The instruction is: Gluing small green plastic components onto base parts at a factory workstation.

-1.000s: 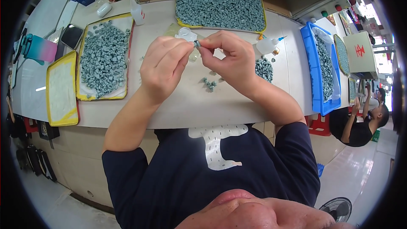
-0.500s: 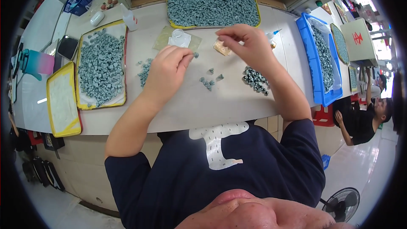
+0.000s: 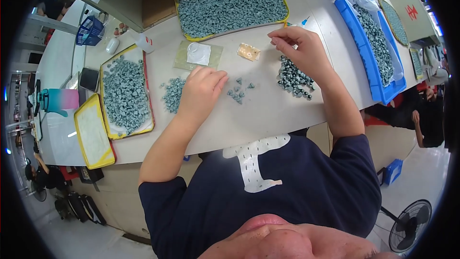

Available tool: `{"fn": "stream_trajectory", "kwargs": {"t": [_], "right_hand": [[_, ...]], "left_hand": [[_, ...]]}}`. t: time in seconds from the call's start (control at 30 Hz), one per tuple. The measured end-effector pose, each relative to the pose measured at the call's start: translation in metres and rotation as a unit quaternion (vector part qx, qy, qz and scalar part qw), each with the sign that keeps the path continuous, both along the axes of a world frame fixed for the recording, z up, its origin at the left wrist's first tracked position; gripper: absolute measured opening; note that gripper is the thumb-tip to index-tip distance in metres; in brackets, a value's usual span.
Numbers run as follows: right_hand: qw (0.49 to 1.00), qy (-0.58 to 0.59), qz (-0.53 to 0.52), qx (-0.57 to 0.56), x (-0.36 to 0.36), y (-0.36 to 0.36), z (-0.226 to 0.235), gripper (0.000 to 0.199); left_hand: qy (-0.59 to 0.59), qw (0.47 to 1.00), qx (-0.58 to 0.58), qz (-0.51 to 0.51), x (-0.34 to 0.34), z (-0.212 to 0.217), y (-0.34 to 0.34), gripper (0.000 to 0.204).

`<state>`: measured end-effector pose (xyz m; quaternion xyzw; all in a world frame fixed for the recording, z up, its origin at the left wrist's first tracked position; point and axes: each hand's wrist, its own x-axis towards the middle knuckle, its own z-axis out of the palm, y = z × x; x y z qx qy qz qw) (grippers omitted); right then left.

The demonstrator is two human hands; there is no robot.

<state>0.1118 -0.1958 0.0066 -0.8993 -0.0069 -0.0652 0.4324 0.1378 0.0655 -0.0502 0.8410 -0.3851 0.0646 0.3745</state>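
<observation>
My left hand (image 3: 201, 90) is closed, its thumb and fingertips drawn together just left of a few loose grey-green cone-shaped pieces (image 3: 235, 95). Any piece between those fingers is too small or hidden to make out. Up and to the right, my right hand (image 3: 305, 50) hovers with thumb and fingers bent in a pinch; what it holds, if anything, does not show. Beneath it lies a pile of darker, shinier pieces (image 3: 293, 79). A small tan card (image 3: 248, 52) rests left of the right fingertips. Beyond my left hand, a white sheet with a clear round blob (image 3: 198, 52) lies on an olive pad (image 3: 182, 57).
Another pile of grey-green pieces (image 3: 173, 97) sits beside my left forearm. Filled yellow-rimmed trays stand at the back (image 3: 230, 31) and left (image 3: 152, 110). A blue bin (image 3: 383, 97) is at right. A yellow-edged tray (image 3: 93, 134), phone (image 3: 89, 79) and bottle (image 3: 62, 100) are left.
My right hand has moved right, off the tan card. My left hand has drawn back toward me from the white sheet; the piece seen at its fingertips no longer shows there. The view has turned slightly.
</observation>
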Motion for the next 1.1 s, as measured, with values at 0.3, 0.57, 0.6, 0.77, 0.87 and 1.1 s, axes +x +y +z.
{"fn": "stream_trajectory", "kwargs": {"t": [0.3, 0.57, 0.6, 0.77, 0.87, 1.1], "right_hand": [[1.000, 0.013, 0.020, 0.016, 0.002, -0.026, -0.021, 0.016], [0.999, 0.010, 0.028, 0.010, 0.018, -0.039, -0.038, 0.016], [0.999, 0.012, 0.029, 0.010, 0.022, -0.040, -0.040, 0.016], [0.999, 0.015, 0.028, -0.002, 0.038, -0.044, -0.050, 0.015], [0.999, 0.003, 0.050, -0.011, 0.043, -0.044, -0.057, 0.015], [0.994, -0.039, 0.086, -0.051, 0.053, -0.042, -0.076, 0.014]], "left_hand": [[-0.078, 0.991, 0.077, 0.072, 0.015, -0.009, -0.020, 0.016], [-0.086, 0.984, 0.101, 0.120, 0.033, -0.024, -0.027, 0.018], [-0.086, 0.982, 0.104, 0.132, 0.037, -0.026, -0.028, 0.018], [-0.069, 0.979, 0.113, 0.153, 0.053, -0.034, -0.030, 0.018], [-0.083, 0.975, 0.123, 0.166, 0.058, -0.040, -0.030, 0.017], [-0.043, 0.970, 0.119, 0.208, 0.079, -0.046, -0.014, 0.013]]}}
